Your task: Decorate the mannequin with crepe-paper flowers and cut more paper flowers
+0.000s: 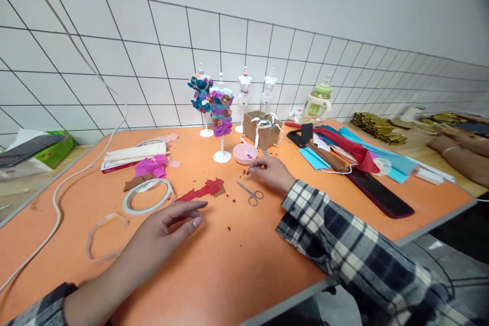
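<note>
My left hand (173, 226) is held over the front left of the table, fingers stretched out and thumb apart, holding nothing. Just beyond its fingertips lie red crepe paper pieces (206, 189). My right hand (273, 173) is beside the pink bowl (245, 154), its fingers curled together over small brown scraps (244, 172); whether a scrap is between them is too small to tell. Small scissors (252, 194) lie between my hands with their handles toward me. Behind the bowl's left side stands a mini dress form (221, 112) covered in purple, blue and brown paper petals.
A roll of double-sided tape (168, 198) and magenta paper (151, 166) lie left. More dress forms (244, 84), a cardboard box (250, 130) and a bottle (317, 104) stand at the back. Folded crepe paper (353, 147) and a phone (378, 191) lie right. Another person's arm (458, 158) is far right.
</note>
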Demonstrator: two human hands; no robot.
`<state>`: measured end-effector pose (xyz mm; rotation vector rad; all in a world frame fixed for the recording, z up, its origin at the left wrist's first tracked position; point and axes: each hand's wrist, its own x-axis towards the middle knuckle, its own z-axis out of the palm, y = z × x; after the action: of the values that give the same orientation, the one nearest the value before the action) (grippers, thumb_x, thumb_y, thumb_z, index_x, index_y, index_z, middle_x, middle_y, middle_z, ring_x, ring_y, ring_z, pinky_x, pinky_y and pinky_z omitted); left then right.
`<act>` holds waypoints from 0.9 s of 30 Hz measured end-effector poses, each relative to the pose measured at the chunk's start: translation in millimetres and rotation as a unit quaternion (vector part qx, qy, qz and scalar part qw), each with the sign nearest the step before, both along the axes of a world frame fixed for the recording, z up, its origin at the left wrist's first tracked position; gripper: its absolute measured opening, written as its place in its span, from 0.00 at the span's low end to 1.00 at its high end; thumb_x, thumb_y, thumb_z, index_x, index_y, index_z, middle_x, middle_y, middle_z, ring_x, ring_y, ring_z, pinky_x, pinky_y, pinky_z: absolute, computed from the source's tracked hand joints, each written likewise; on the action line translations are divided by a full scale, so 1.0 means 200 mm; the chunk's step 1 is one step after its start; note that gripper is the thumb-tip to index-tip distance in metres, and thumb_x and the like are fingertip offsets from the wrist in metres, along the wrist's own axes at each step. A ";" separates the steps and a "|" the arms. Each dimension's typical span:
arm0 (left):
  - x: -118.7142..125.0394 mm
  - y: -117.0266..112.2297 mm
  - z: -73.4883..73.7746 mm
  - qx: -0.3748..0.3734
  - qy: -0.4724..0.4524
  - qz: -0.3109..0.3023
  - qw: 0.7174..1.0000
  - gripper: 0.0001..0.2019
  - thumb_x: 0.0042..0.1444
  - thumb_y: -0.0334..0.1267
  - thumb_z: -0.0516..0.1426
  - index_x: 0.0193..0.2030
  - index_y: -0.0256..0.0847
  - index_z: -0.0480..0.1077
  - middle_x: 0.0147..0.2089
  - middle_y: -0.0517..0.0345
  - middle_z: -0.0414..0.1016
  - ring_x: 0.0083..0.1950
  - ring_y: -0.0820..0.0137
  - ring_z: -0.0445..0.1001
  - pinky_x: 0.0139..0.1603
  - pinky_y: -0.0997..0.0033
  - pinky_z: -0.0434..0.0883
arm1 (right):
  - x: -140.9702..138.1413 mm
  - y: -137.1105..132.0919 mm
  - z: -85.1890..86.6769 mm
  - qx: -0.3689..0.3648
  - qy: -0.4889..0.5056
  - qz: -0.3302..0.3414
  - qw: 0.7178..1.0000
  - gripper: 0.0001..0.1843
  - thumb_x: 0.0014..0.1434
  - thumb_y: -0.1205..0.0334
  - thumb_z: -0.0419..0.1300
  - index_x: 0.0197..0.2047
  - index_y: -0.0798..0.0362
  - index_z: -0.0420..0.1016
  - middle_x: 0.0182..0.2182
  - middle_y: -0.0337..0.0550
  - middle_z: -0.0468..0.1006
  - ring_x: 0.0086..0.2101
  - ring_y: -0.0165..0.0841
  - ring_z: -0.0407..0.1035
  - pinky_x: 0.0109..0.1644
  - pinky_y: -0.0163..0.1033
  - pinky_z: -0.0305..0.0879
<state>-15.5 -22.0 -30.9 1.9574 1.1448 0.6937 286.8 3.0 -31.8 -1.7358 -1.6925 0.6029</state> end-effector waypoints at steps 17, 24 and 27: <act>-0.02 0.02 -0.03 0.039 0.031 0.000 0.999 0.21 0.55 0.60 0.60 0.44 0.49 0.83 0.46 0.52 0.85 0.48 0.56 0.82 0.52 0.60 0.79 | 0.18 0.05 -0.04 0.001 -0.184 -0.070 0.980 0.12 0.61 0.57 0.58 0.42 0.48 0.82 0.38 0.40 0.82 0.39 0.34 0.72 0.40 0.36 0.60; -0.02 0.02 -0.02 0.057 0.053 -0.006 0.997 0.20 0.55 0.60 0.59 0.43 0.51 0.83 0.46 0.54 0.85 0.48 0.57 0.82 0.52 0.60 0.79 | 0.11 0.00 0.00 -0.036 -0.238 -0.039 0.970 0.09 0.57 0.54 0.63 0.38 0.47 0.83 0.38 0.41 0.82 0.40 0.36 0.72 0.40 0.38 0.58; -0.03 0.02 -0.03 0.062 0.055 -0.010 0.996 0.19 0.56 0.60 0.59 0.43 0.51 0.82 0.45 0.54 0.85 0.48 0.57 0.82 0.52 0.61 0.79 | 0.09 0.00 -0.02 -0.057 -0.247 -0.039 0.967 0.08 0.58 0.56 0.62 0.36 0.48 0.82 0.36 0.41 0.82 0.36 0.34 0.72 0.35 0.37 0.56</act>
<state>-21.0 -17.3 -36.7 2.1325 1.1705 0.6679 305.3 3.2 -35.7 -2.1561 -1.9314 0.2418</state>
